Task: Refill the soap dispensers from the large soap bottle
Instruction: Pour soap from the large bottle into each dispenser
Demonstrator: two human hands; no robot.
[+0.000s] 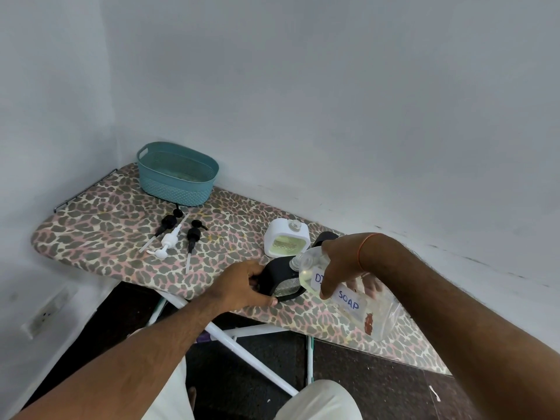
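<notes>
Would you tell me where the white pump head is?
Left on the ironing board, the white pump head lies between two black pumps, before the teal basket.

Basket (177, 174) behind pumps (174, 236) on board (100, 225)

Right hand (339, 265) gripping tilted clear soap bottle (348, 295), neck down over mouth of black dispenser (283, 281). Left hand (242, 286) holding that dispenser at near edge of ironing board (100, 225). White dispenser (286, 242) just behind, uncapped. Three pumps (172, 234) lying mid-board. Teal basket (177, 174) at far corner.
</notes>
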